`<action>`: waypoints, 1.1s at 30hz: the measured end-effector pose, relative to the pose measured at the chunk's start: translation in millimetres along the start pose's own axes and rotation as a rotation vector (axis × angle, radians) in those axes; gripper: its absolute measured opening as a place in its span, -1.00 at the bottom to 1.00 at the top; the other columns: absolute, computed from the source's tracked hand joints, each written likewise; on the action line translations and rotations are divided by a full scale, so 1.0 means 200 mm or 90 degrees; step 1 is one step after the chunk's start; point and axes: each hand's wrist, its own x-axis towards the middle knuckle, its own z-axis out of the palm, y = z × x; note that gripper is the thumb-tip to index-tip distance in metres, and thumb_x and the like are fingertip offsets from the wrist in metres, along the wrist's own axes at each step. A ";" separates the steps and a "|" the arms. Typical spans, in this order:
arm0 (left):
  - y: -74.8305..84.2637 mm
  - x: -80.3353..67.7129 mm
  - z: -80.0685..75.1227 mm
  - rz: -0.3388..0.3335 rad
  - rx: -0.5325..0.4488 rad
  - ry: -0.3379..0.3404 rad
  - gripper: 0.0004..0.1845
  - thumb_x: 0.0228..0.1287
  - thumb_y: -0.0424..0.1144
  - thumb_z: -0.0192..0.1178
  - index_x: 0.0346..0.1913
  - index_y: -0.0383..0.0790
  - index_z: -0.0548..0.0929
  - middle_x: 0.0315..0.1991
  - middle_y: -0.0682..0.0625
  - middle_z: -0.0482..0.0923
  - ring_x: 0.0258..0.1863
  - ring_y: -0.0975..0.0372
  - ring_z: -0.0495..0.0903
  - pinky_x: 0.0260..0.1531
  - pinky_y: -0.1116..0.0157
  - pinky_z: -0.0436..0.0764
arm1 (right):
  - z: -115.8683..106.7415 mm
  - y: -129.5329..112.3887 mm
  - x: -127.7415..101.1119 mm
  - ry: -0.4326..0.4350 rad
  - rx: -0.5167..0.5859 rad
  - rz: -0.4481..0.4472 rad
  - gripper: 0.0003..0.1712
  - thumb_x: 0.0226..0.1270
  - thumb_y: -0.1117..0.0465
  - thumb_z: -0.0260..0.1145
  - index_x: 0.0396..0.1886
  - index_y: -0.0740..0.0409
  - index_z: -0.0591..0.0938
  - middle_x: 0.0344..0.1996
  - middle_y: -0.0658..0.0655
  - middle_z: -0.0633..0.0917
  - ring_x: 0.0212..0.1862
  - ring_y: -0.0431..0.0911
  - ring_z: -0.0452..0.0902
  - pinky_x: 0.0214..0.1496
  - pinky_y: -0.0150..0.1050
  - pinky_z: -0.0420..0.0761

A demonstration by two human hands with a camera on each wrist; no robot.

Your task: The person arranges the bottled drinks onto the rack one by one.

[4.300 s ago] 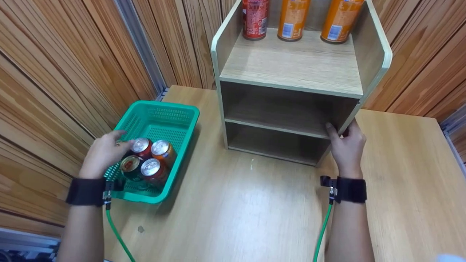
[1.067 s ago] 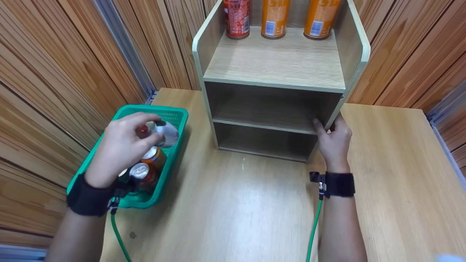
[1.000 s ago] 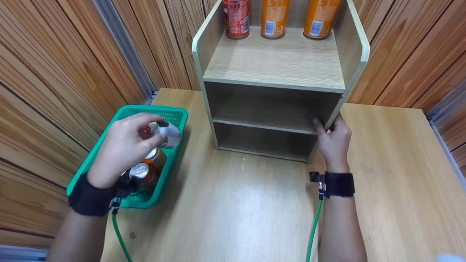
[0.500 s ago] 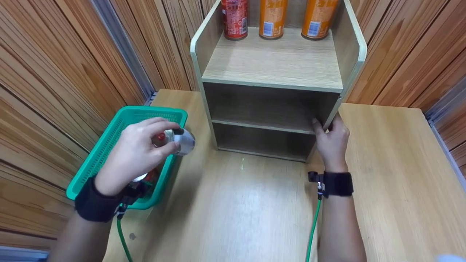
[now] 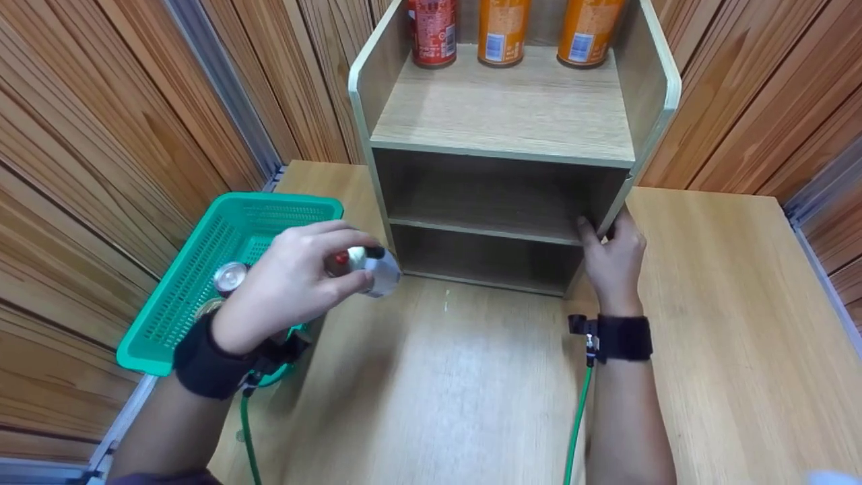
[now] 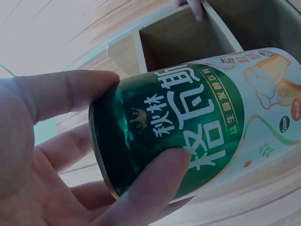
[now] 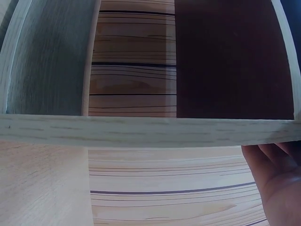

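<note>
My left hand (image 5: 337, 266) holds a drink can (image 5: 374, 272) on its side, in the air just right of the green basket (image 5: 176, 296) and in front of the wooden shelf unit (image 5: 502, 124). Up close the left hand (image 6: 136, 122) wraps a green and white can (image 6: 202, 132) with printed characters. My right hand (image 5: 606, 236) grips the front edge of the shelf unit's right side panel, thumb inside. In the right wrist view only the fingers (image 7: 275, 172) show, under the pale panel edge (image 7: 141, 132).
Another can (image 5: 229, 276) stands in the basket, partly hidden by my left arm. A red can (image 5: 431, 30) and two orange cans (image 5: 502, 30) stand at the back of the top shelf. Both lower compartments look dark. Wooden slat walls close in on the left and behind.
My left hand lifted a can out of the basket and carried it right, toward the shelf unit's lower left corner. My right hand stayed on the side panel.
</note>
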 end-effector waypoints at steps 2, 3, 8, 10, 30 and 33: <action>0.01 0.03 0.03 0.012 -0.006 -0.007 -0.70 0.08 -0.08 0.22 -0.08 0.03 0.61 -0.24 0.20 0.51 -0.41 0.34 0.44 -0.51 0.40 0.49 | 0.00 0.00 0.00 -0.002 0.000 0.005 -0.55 0.10 0.17 0.31 0.03 0.14 0.49 -0.06 0.07 0.57 0.01 -0.19 0.44 -0.01 -0.19 0.46; 0.01 0.04 0.05 0.017 -0.011 -0.012 -0.70 0.08 -0.08 0.22 -0.08 0.03 0.60 -0.24 0.20 0.51 -0.41 0.35 0.44 -0.52 0.41 0.48 | 0.00 0.00 0.00 -0.002 -0.001 0.005 -0.55 0.10 0.17 0.30 0.03 0.14 0.49 -0.06 0.07 0.58 0.01 -0.19 0.43 -0.01 -0.20 0.46; 0.04 0.09 0.16 0.052 -0.028 -0.024 -0.70 0.04 -0.12 0.23 -0.10 0.02 0.61 -0.24 0.20 0.53 -0.40 0.40 0.46 -0.55 0.48 0.47 | -0.01 0.00 0.00 0.004 0.012 -0.007 -0.57 0.10 0.21 0.31 0.00 0.16 0.50 -0.08 0.07 0.58 -0.01 -0.18 0.45 -0.02 -0.20 0.47; 0.05 0.11 0.21 0.066 -0.041 -0.035 -0.70 0.03 -0.14 0.24 -0.11 -0.01 0.61 -0.24 0.18 0.54 -0.39 0.41 0.47 -0.54 0.48 0.48 | 0.00 0.00 0.00 0.005 0.017 -0.014 -0.58 0.09 0.22 0.31 -0.01 0.16 0.51 -0.09 0.07 0.59 -0.02 -0.17 0.46 -0.03 -0.21 0.47; 0.14 0.14 0.63 0.108 -0.076 -0.171 -0.72 0.01 -0.24 0.20 -0.14 -0.06 0.63 -0.22 0.12 0.55 -0.39 0.41 0.50 -0.47 0.53 0.48 | 0.00 0.01 0.00 0.003 0.019 -0.023 -0.57 0.09 0.18 0.32 -0.01 0.14 0.51 -0.10 0.02 0.59 -0.03 -0.22 0.47 -0.04 -0.23 0.48; 0.15 0.13 0.68 0.102 -0.072 -0.188 -0.71 0.00 -0.23 0.20 -0.14 -0.05 0.63 -0.23 0.13 0.54 -0.38 0.41 0.49 -0.46 0.51 0.48 | 0.00 0.01 0.00 0.003 0.020 -0.026 -0.57 0.09 0.18 0.32 -0.01 0.15 0.51 -0.10 0.03 0.59 -0.03 -0.21 0.46 -0.04 -0.22 0.48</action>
